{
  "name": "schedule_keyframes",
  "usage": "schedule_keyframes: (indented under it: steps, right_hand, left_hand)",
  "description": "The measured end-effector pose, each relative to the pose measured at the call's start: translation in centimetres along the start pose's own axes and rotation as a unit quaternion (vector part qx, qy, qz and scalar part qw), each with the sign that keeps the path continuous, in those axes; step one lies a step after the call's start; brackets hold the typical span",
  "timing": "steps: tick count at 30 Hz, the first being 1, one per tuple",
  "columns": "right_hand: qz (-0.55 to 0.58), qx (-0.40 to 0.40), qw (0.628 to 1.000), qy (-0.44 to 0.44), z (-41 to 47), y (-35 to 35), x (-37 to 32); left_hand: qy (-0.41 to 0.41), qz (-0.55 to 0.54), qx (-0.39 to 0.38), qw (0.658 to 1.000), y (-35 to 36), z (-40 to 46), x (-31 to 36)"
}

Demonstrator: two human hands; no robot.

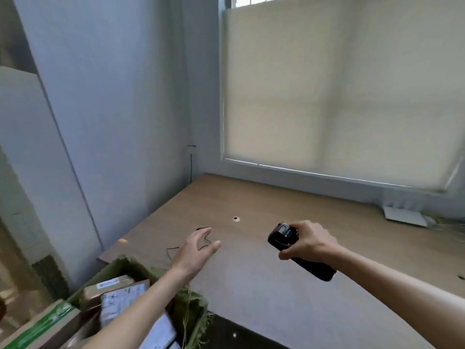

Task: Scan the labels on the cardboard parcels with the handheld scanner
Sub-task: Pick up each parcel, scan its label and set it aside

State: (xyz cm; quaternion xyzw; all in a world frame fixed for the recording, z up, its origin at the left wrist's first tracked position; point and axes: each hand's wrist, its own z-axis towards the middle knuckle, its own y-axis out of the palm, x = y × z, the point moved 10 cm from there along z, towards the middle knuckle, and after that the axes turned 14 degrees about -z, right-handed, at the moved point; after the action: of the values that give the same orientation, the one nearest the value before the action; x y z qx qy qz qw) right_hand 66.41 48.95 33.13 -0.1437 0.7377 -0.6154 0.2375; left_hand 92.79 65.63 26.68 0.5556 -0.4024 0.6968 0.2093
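While the left hand (195,250) hovers with fingers released, the right hand (308,241) fingers grasp the blocky black scanner (283,236) above the smooth wooden table (251,285).

The labels (123,302) on the cardboard parcels (108,289) are too blurred to read.

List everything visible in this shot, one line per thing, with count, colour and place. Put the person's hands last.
handheld scanner: one, black, held above the table at right
cardboard parcels: at least two, brown with white labels, in the sack at bottom left
sack: one, green, open, beside the table's near left corner
table: one, brown wood top, centre
thin cord: one, black, lying on the table near the left hand
white device: one, flat, on the table's far right
window blind: one, cream, drawn down behind the table
left hand: one, fingers spread, empty, over the table
right hand: one, grips the scanner
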Motion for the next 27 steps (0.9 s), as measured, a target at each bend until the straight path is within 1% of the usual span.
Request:
schedule_keyframes:
  steps: [4,6,10,13,19,24,27]
  right_hand:
    - [0.014,0.018,0.996,0.091,-3.9,-3.7,14.6]
    - [0.016,0.027,0.990,0.139,-6.3,-5.0,22.1]
    - [0.015,0.040,0.974,0.224,-11.7,-7.4,36.4]
    - [0.022,0.052,0.959,0.278,-15.8,-8.9,45.6]
    - [0.032,0.063,0.922,0.380,-25.0,-10.6,61.6]
    - [0.058,0.074,0.883,0.460,-31.9,-10.5,72.2]
    - [0.072,0.077,0.859,0.501,-34.6,-9.7,77.9]
  left_hand:
    - [0.035,0.006,-0.073,0.997,14.2,0.7,7.5]
    - [0.058,-0.009,-0.121,0.991,22.3,0.0,11.5]
    - [0.099,-0.017,-0.207,0.973,37.6,-3.6,18.8]
    - [0.122,-0.021,-0.260,0.958,47.4,-6.4,22.8]
    - [0.147,-0.033,-0.340,0.928,64.1,-12.0,29.3]
    - [0.155,-0.040,-0.409,0.898,76.3,-16.3,33.1]
    - [0.165,-0.033,-0.448,0.878,83.0,-18.4,34.5]
